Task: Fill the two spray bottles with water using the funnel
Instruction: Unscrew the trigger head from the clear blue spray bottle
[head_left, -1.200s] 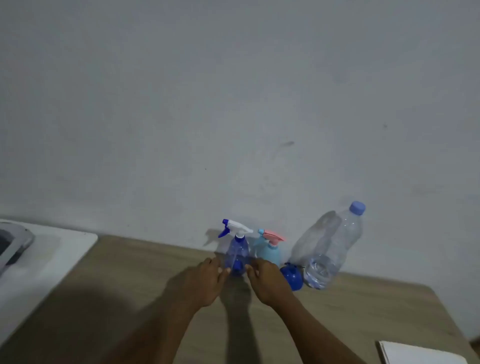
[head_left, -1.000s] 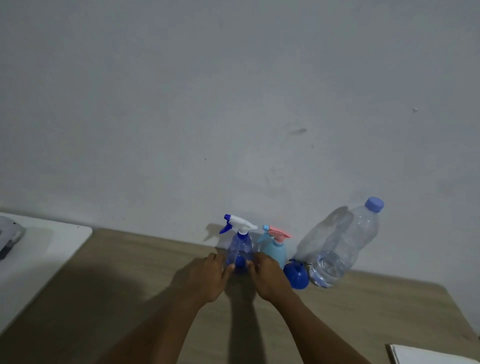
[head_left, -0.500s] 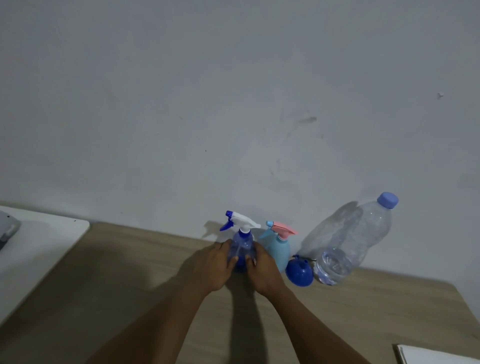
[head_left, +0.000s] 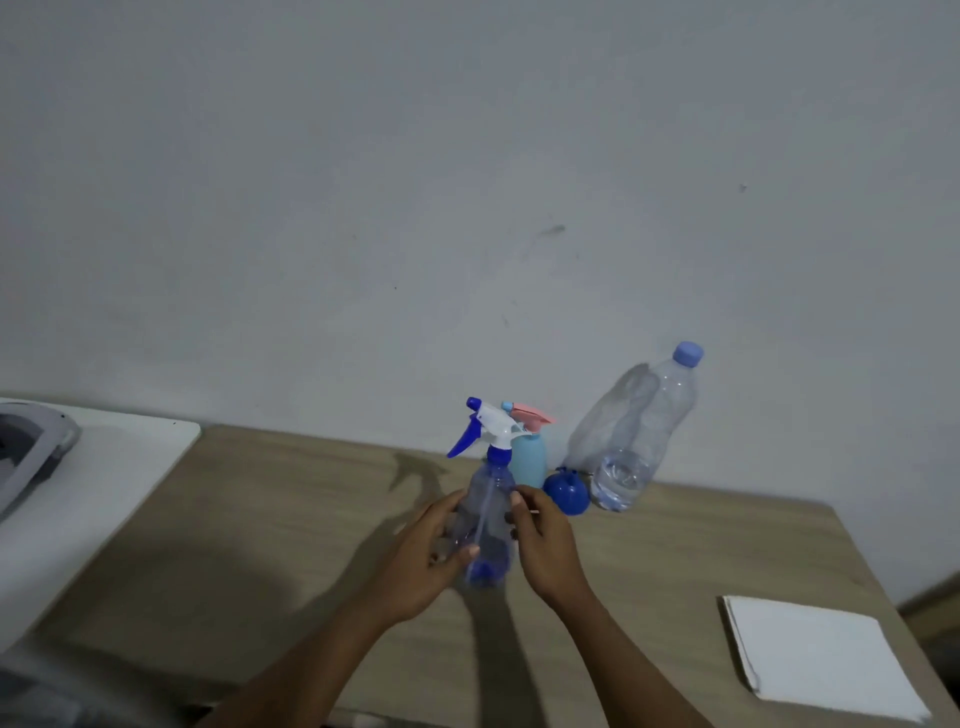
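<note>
A clear spray bottle (head_left: 485, 525) stands upright near the middle of the wooden worktop (head_left: 249, 519), gripped from both sides. Its body is see-through plastic with a faint blue tint, darker blue showing at the base, and a thin dip tube runs down inside it. A deep blue collar sits at the neck, topped by a white spray head with a blue trigger and a blue nozzle tip pointing toward 10 o'clock.

The left hand (head_left: 421, 556) wraps the bottle's left side, thumb across the front low down, fingers curled behind. The right hand (head_left: 543, 545) presses the right side with the thumb high near the shoulder — both hands are closed on this one bottle.

Just behind it, at about 1 o'clock, stands the second spray bottle (head_left: 529, 457), opaque light blue with a pink spray head and a pale blue nozzle tip. Beside that, toward 2 o'clock from the held bottle, a dark blue funnel (head_left: 567, 491) lies on the worktop, touching or nearly touching the water bottle (head_left: 636, 436) — a large clear bottle with a pale blue cap, water only in its lower part, standing close to the wall (head_left: 467, 182).

A white folded cloth (head_left: 815, 654) lies at 4 o'clock near the worktop's right edge. At 9 o'clock sits a white surface (head_left: 104, 467) with a grey object (head_left: 31, 447) on it.
</note>
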